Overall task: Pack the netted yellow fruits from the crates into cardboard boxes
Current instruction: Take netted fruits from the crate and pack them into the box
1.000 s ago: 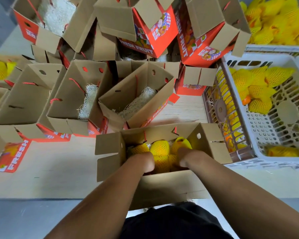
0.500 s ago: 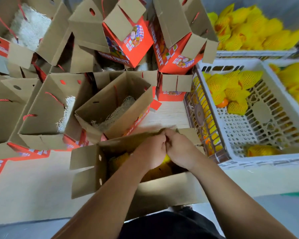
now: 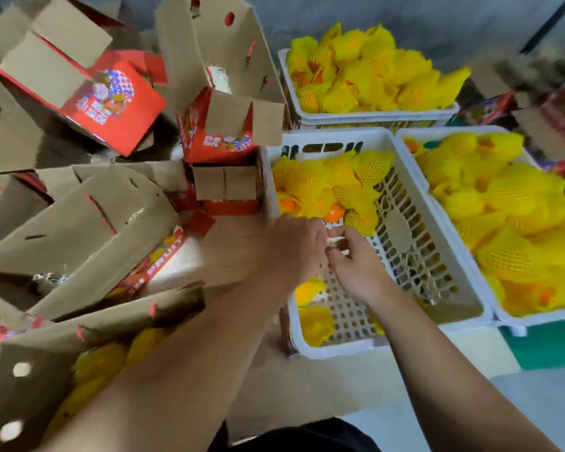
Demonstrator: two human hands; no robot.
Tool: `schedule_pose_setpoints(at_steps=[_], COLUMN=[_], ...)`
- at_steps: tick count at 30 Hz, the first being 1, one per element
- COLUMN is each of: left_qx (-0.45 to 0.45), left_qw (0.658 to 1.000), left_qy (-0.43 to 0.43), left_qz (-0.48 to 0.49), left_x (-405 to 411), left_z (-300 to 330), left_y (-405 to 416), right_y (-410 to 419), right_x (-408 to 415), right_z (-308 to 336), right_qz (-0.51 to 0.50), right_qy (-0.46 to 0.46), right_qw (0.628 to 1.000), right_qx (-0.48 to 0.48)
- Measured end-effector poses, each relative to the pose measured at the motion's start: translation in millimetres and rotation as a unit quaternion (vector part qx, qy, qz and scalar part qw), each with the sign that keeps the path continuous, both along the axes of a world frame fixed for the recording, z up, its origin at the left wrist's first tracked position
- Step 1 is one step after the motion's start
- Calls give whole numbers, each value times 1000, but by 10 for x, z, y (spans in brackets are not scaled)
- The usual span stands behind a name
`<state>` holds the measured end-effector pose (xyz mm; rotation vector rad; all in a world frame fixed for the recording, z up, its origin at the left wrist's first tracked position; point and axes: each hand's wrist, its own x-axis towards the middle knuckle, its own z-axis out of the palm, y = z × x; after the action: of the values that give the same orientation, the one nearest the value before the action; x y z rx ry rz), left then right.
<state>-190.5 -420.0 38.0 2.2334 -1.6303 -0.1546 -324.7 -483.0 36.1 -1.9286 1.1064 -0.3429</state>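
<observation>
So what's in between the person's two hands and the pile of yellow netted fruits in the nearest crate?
Almost nothing. In the head view both hands hover over the crate, right beside the pile; only bare white lattice shows.

Both bare forearms reach away from the near edge toward the middle of the scene, the left arm slanting from near left up to the right, the right arm slanting from near right up to the left, so the two hands meet. The left hand (image 3: 291, 246) shows its back, knuckles up, fingers curled down and inward toward the right hand. The right hand (image 3: 356, 259) lies just right of it, back also up, wrist straight, its fingers bent and drawn together at the tips close to the left hand's fingertips. Whether either hand pinches something is blurred and cannot be told.
</observation>
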Motion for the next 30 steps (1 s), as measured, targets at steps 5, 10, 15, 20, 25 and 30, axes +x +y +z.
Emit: schedule_pose_setpoints(at_steps=[5, 10, 15, 20, 25, 30], left_qx=[119, 176, 202, 255, 253, 254], left_qw=[984, 966, 956, 942, 940, 942], left_qy=[-131, -191, -211, -216, -229, -220], left_qz=[15, 6, 7, 17, 20, 24], left_x=[99, 49, 57, 74, 65, 61], left_z=[-154, -171, -126, -127, -146, -144], left_y=[-318, -335, -358, -418, -412, -408], right_y=[-703, -1204, -1474, -1516, -1467, -1296], right_x=[160, 675, 774, 684, 529, 394], right_z=[-379, -716, -1088, -1343, -1439, -1462], right_qz=[33, 28, 100, 111, 104, 80], right_qy=[73, 77, 241, 320, 327, 209], right_qw=[997, 997, 958, 923, 904, 939], right_qx=[20, 3, -118, -185, -254, -262])
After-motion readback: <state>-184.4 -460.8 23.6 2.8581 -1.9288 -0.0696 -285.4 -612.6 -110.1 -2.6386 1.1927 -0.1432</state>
